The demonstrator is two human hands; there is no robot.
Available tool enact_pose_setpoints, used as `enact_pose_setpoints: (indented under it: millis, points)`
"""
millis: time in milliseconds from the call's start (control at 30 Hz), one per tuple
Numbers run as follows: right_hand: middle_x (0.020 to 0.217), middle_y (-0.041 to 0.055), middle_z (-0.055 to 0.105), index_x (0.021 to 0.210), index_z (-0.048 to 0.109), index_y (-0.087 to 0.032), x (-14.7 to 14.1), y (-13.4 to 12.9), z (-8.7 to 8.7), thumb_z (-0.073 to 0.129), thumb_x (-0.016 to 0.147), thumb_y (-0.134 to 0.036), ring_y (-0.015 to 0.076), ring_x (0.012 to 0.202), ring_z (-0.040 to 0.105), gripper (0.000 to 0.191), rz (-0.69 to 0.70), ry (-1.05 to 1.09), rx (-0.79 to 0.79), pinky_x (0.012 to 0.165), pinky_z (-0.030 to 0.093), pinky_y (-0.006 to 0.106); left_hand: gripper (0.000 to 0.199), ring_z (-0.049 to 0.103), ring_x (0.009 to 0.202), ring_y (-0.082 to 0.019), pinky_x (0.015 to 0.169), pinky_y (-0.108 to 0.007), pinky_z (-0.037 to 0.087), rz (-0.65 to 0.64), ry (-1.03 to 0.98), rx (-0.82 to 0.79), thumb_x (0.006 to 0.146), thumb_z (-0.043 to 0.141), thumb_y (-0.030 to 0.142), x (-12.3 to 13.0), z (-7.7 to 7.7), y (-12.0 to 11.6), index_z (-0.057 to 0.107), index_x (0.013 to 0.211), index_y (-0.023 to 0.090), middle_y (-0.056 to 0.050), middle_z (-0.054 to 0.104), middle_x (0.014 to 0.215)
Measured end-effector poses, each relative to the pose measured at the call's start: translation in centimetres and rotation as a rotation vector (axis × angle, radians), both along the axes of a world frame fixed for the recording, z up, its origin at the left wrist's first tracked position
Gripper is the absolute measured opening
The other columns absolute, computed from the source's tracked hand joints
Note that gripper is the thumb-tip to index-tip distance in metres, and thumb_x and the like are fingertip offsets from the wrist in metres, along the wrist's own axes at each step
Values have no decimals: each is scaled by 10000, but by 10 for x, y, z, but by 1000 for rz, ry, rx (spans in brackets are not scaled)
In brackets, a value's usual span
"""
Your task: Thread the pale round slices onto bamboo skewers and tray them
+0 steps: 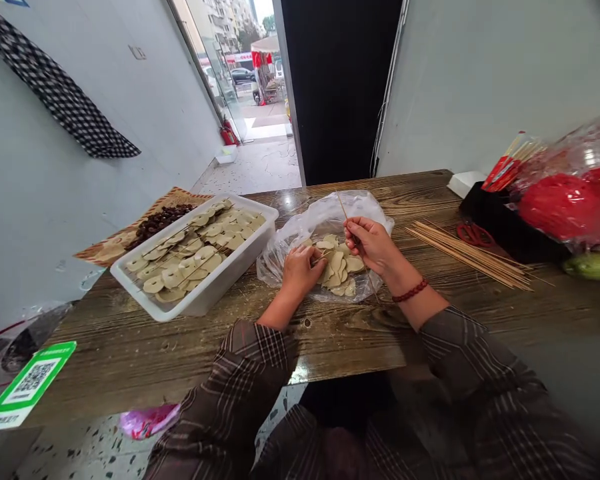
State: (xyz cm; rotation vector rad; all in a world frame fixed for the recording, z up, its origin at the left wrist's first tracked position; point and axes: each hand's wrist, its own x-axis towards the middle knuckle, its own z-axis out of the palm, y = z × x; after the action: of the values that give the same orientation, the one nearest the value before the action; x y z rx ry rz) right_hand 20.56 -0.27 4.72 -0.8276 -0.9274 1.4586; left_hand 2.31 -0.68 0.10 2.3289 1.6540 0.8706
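Note:
My right hand (370, 243) is closed on a thin wooden skewer (342, 205), which slants past the fingers at both ends. No slice shows on its upper end. Lower and to the left, my left hand (301, 270) rests at the edge of a heap of pale, thin food slices (337, 267). Its fingers are curled together, and what they pinch is hidden. The slices lie on a crumpled clear plastic bag (310, 213). A white tub (230, 270) to the left holds many similar slices threaded on skewers (200, 250).
Bare skewers (467, 253) lie in a bundle on the right of the wooden table (300, 340), near red-handled scissors (475, 235). A black box (510, 223) with red packaging stands beyond. Dark red dried fruit (160, 221) sits behind the tub. A green QR card (30, 387) is front left.

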Motion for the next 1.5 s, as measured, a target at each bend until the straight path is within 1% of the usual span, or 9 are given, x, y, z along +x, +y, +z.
enact_pose_setpoints:
  millis: [200,433,567,667,933,1100,1200,1333,1500]
  points:
    - [649,-64,560,833,630,-180,16,-2,-9,825,656,-392,35,475,478,338,49,-5,-14,366,326,136,130,545,787,-201,784,-336,413,-13,-146,-13,808,635,257,-1,3,-2,692,709,194,-41,629,727]
    - [702,-44,565,796,657,-192,20,-15,2,822,660,-368,53,564,506,276,23,24,12,395,370,134,205,505,650,-113,602,-221,407,44,-912,-231,766,673,372,-13,16,-2,674,758,167,6,591,694]
    - [700,-42,554,804,667,-201,13,-20,1,823,671,-391,64,587,513,280,39,-28,49,414,408,142,262,498,621,-92,539,-197,420,35,-1158,-365,674,744,403,-17,20,-1,653,740,167,8,593,716]
    - [633,-49,536,814,663,-201,10,-23,-2,813,686,-408,70,555,498,286,75,-95,63,414,420,153,258,516,622,-94,547,-207,461,4,-1132,-441,645,755,380,-16,22,-2,659,747,164,6,606,727]
    - [585,-56,523,832,659,-202,10,-25,0,769,732,-395,69,497,460,244,114,-127,71,408,412,179,95,529,615,-97,590,-217,433,-23,-897,-385,715,644,247,-9,20,-7,650,748,158,10,611,678]
    - [654,-25,576,811,682,-205,9,-26,0,745,755,-377,86,545,479,192,101,-208,122,476,443,220,124,607,883,-179,821,-313,478,-15,-557,-122,690,577,108,-10,20,-3,661,740,186,-39,696,903]
    - [711,-7,617,799,698,-195,8,-25,-2,741,758,-351,78,557,455,167,51,-271,191,492,409,223,151,586,916,-202,890,-354,457,18,-357,-30,663,583,67,-11,21,-3,655,696,197,-33,675,840]
    - [630,-25,566,806,710,-186,8,-25,-3,726,769,-347,64,505,385,167,53,-272,178,445,310,215,29,533,705,-142,682,-274,447,21,-588,-165,725,644,201,-12,20,-4,634,709,179,-6,604,702]
    - [595,-42,544,862,732,-189,4,-28,-8,689,795,-341,59,470,357,172,107,-329,179,430,258,217,213,510,589,-88,531,-210,379,-8,-1098,-344,696,730,329,-18,19,-1,601,737,164,14,585,682]
